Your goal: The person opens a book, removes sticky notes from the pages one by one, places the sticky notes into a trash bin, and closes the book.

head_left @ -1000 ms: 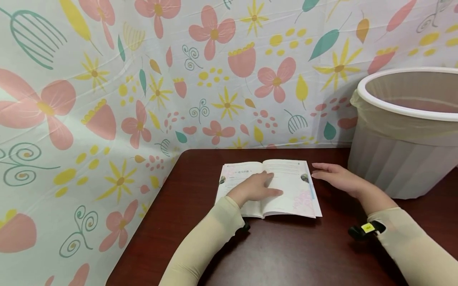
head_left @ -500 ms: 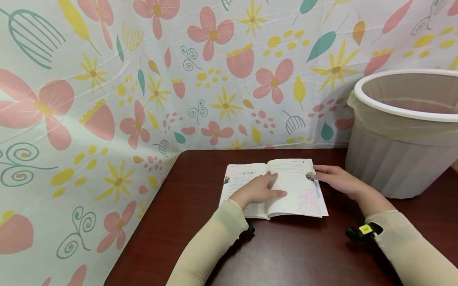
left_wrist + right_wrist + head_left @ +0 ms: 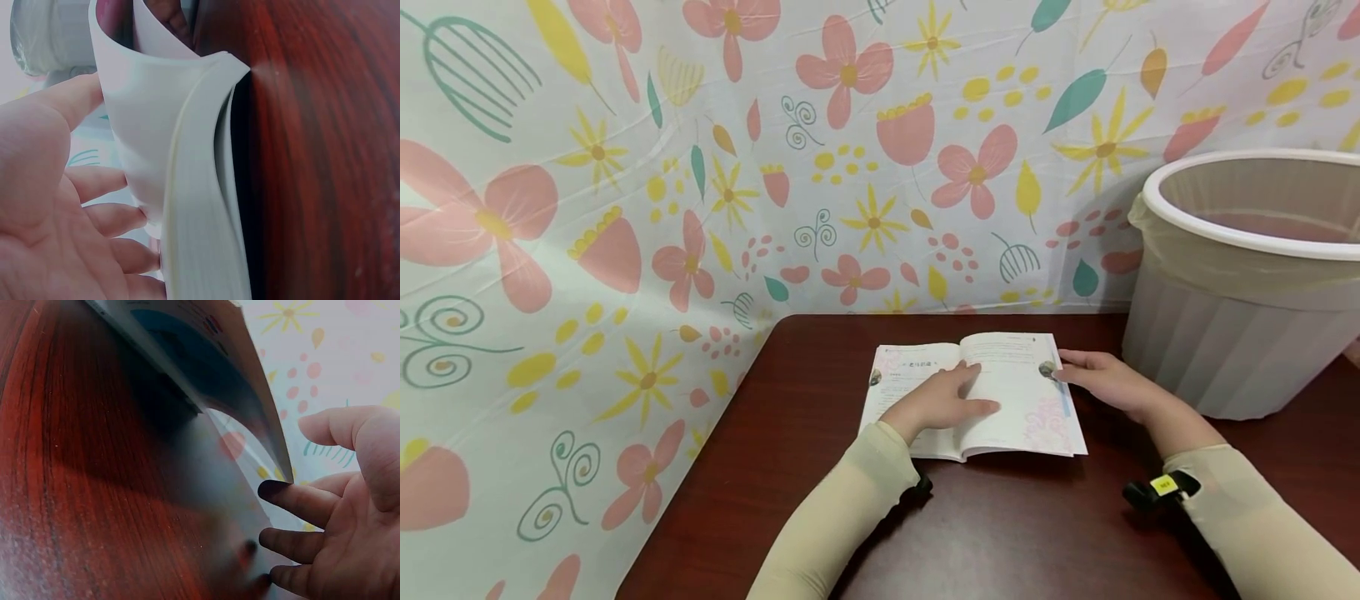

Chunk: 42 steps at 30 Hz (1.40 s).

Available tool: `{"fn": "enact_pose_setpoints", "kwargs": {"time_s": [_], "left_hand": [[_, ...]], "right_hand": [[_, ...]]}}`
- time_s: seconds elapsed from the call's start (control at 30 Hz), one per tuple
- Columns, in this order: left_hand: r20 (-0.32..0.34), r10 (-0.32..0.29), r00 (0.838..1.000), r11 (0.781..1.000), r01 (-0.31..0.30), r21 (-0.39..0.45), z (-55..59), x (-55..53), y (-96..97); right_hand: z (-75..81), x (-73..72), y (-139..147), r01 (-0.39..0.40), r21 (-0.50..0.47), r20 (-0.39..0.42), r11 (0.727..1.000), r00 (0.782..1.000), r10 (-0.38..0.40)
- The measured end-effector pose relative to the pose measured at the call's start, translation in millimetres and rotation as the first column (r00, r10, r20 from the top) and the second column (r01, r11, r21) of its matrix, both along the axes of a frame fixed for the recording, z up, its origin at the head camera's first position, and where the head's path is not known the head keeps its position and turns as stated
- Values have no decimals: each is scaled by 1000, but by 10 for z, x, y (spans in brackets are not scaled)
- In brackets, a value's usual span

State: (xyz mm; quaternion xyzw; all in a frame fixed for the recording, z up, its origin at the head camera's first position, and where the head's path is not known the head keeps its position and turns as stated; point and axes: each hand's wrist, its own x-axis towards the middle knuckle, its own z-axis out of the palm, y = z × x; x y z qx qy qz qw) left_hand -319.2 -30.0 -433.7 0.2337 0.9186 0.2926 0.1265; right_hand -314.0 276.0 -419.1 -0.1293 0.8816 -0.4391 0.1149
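An open book (image 3: 1015,400) with pink flower prints on its pages lies on the table, its right side slightly raised at the edge. Across the inner part of the pages rests my left hand (image 3: 936,400), its fingers spread and fairly straight. My right hand (image 3: 1108,379) is at the book's right edge. In the right wrist view, the raised edge of the book (image 3: 250,369) meets the extended index finger of that hand (image 3: 344,519), and the thumb stands apart from it. Curved-up pages (image 3: 147,106) appear beside my left hand (image 3: 44,187) in the left wrist view.
A large grey waste bin (image 3: 1232,333) with a white rim and a liner stands on the right, close behind my right hand. The dark red-brown table (image 3: 1000,533) borders a flower-printed cloth (image 3: 850,167) at the back and left.
My right hand has come left from beside the book to its right edge. The book has shifted slightly to the right, with my left hand still on it.
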Motion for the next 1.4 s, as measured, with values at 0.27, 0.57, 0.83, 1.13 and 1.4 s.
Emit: {"fn": "enact_pose_setpoints", "kwargs": {"time_s": [0.27,0.57,0.83,1.13,1.4], "left_hand": [[34,29,999,997,-32,77,8,10,-59],[75,56,996,983,-68,171,46,17,-98],[61,83,995,948,-98,302,136,-2,-147],[143,56,988,842,-124,525,237,-40,-242],[403,-17,915,661,-292,691,291,-94,-400]], "right_hand": [[90,54,-37,6,-11,-22,1000,1000,-6],[314,124,-181,-21,-55,-63,998,998,17],[529,162,-526,-74,-122,-89,990,994,63],[637,145,-960,-201,-231,-104,952,978,182],[569,94,-1243,-241,-219,-103,946,969,223]]}}
